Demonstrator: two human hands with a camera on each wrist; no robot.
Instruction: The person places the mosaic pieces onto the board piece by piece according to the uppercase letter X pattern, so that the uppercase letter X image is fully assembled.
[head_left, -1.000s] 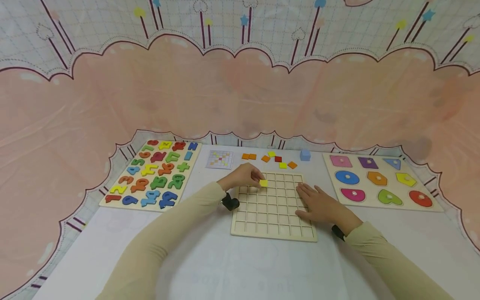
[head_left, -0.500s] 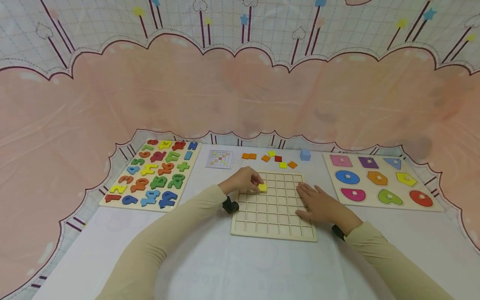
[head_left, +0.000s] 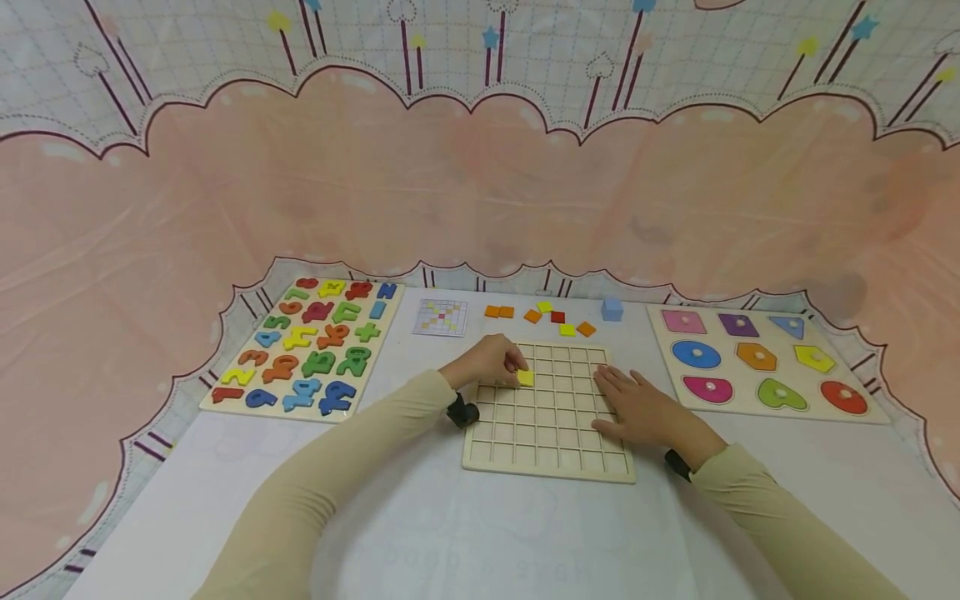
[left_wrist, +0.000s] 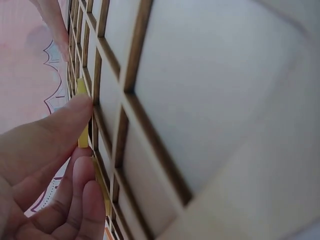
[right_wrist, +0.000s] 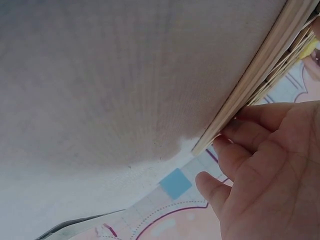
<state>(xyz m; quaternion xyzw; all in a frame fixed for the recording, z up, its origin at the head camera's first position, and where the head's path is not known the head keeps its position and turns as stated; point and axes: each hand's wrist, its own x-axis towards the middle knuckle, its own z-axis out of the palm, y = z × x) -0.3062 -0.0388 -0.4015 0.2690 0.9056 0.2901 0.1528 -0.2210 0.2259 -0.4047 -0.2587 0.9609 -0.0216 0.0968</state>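
A pale wooden grid board [head_left: 547, 460] lies flat on the white table. Between thumb and fingertips my left hand [head_left: 489, 360] pinches a small yellow square tile [head_left: 526, 378], low over the cells in the upper left part of the grid. From the left wrist, the pinched tile [left_wrist: 83, 140] shows edge-on close to the grid bars, and a second yellow edge [left_wrist: 101, 182] peeks out behind the curled fingers. My right hand [head_left: 633, 408] rests with extended fingers on the board's right edge; the right wrist view shows its fingers [right_wrist: 245, 135] at that edge.
Beyond the board lie several loose tiles, orange [head_left: 498, 312], yellow [head_left: 567, 330] and red [head_left: 557, 317], beside a blue cube [head_left: 612, 310]. A printed pattern card [head_left: 440, 317] is left of them. A number puzzle [head_left: 300, 350] lies left, a shape puzzle [head_left: 757, 383] right.
My left hand has moved slightly down and toward me with the yellow tile, which now sits lower over the grid. The right hand has stayed in place on the board's edge.
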